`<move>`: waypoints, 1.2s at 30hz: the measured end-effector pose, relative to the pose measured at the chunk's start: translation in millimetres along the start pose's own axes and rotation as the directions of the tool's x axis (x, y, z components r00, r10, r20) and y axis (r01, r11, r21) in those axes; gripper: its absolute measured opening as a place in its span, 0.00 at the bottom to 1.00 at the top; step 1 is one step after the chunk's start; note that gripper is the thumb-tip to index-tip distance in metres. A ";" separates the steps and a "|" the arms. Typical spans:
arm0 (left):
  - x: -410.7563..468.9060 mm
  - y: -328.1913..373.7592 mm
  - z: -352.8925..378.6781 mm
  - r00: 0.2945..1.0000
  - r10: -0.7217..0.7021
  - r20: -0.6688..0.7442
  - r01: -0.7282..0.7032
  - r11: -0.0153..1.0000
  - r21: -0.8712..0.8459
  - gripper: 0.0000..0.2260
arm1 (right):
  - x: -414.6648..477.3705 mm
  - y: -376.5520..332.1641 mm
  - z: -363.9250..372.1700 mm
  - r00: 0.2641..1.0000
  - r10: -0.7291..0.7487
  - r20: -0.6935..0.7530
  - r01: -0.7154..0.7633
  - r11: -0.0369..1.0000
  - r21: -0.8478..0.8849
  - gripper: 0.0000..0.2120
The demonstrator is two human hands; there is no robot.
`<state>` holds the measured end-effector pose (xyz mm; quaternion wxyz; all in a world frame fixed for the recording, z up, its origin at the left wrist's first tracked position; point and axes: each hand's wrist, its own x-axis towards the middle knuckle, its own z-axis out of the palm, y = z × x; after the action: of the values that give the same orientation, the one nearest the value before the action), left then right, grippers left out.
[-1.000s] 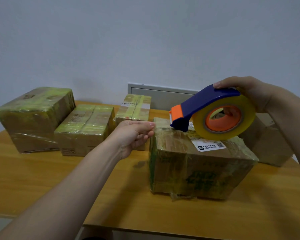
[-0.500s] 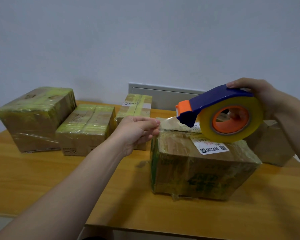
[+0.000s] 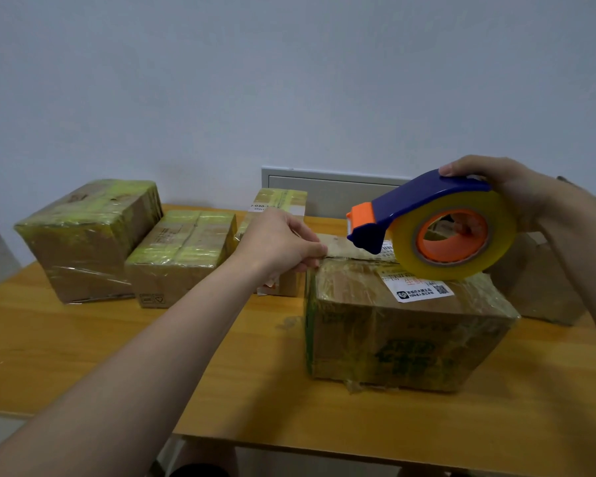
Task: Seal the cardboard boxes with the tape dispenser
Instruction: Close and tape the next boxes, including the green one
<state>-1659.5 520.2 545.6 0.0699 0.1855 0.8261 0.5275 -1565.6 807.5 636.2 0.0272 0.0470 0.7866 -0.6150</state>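
Observation:
A brown cardboard box [image 3: 403, 335] with green print and a white label stands on the table at centre right. My right hand [image 3: 503, 191] grips a blue and orange tape dispenser [image 3: 427, 222] with a yellowish tape roll, held just above the box's top. A strip of clear tape [image 3: 338, 244] runs from the dispenser's orange mouth to the box's far left top corner. My left hand [image 3: 283, 242] pinches the end of that strip at the corner.
Three taped boxes stand at the back left: a large one [image 3: 86, 235], a flatter one [image 3: 183, 253] and a narrow one [image 3: 279, 204]. Another brown box [image 3: 537, 287] sits behind my right hand. The wooden table [image 3: 117, 356] ends close to me; a grey panel [image 3: 327, 191] lines the wall.
My right hand has drawn the dispenser rightward and slightly up, pulling out a length of tape. My left hand stays at the box's corner, holding the tape end.

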 end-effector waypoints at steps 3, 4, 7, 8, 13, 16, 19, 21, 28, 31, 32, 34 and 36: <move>0.1 2.3 0.2 0.999 0.047 -0.022 -0.042 0.984 0.171 0.10 | -0.8 -0.7 1.3 1.000 0.020 -0.008 -0.020 1.000 -0.006 0.15; -0.6 1.9 0.8 0.997 0.068 -0.031 -0.059 0.973 0.225 0.11 | -1.4 -1.3 1.6 1.000 0.022 -0.010 -0.022 1.000 -0.015 0.15; -7.9 -7.6 2.5 0.993 0.099 -0.066 -0.070 0.935 0.348 0.15 | -2.3 -1.9 2.2 1.000 0.007 -0.019 -0.008 1.000 -0.028 0.13; -12.2 -15.0 4.5 0.997 0.069 -0.042 -0.052 0.945 0.323 0.17 | -2.1 -1.7 2.1 1.000 0.005 -0.022 -0.006 1.000 -0.025 0.12; -40.1 -55.9 32.9 0.962 -0.189 0.199 0.206 0.976 -0.069 0.17 | -1.4 -0.4 4.4 1.000 -0.002 -0.026 0.001 1.000 -0.028 0.12; -27.7 -48.4 28.1 0.990 -0.053 -0.129 0.031 0.986 -0.165 0.16 | -1.1 -2.2 7.0 1.000 -0.002 -0.018 0.001 0.999 -0.046 0.11; -11.8 -20.1 16.3 0.973 0.229 -0.038 -0.232 0.957 -0.172 0.31 | -0.4 -2.2 6.5 1.000 -0.003 -0.017 0.002 0.999 -0.045 0.11; -10.5 -6.5 25.1 0.952 0.256 0.170 -0.238 0.964 -0.117 0.45 | -0.7 -2.1 6.0 1.000 0.004 -0.021 -0.004 1.000 -0.015 0.11; -22.5 -33.5 49.7 0.958 0.233 0.164 -0.191 0.952 -0.238 0.47 | -1.1 1.6 4.2 1.000 -0.001 0.005 0.001 1.000 -0.003 0.11; -13.4 -32.8 30.8 0.929 0.170 0.329 -0.212 0.972 0.097 0.56 | 0.8 1.8 2.6 1.000 -0.009 0.005 0.009 1.000 -0.011 0.10; -10.9 -28.9 24.5 0.912 0.144 0.385 -0.227 0.957 0.179 0.58 | 1.3 1.2 2.5 1.000 -0.008 0.009 0.008 1.000 -0.015 0.11; -5.5 -20.3 15.3 0.881 0.095 0.464 -0.250 0.926 0.284 0.62 | 1.7 0.3 1.9 1.000 0.001 0.030 0.000 0.999 -0.036 0.14; -0.4 -13.9 10.4 0.858 0.069 0.510 -0.279 0.895 0.348 0.64 | 0.2 -1.6 1.1 0.998 0.015 0.053 -0.012 0.999 -0.052 0.15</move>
<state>-1659.1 523.6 528.6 0.1850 0.3975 0.8530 0.2833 -1566.0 806.1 637.4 0.0537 0.0351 0.8009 -0.5953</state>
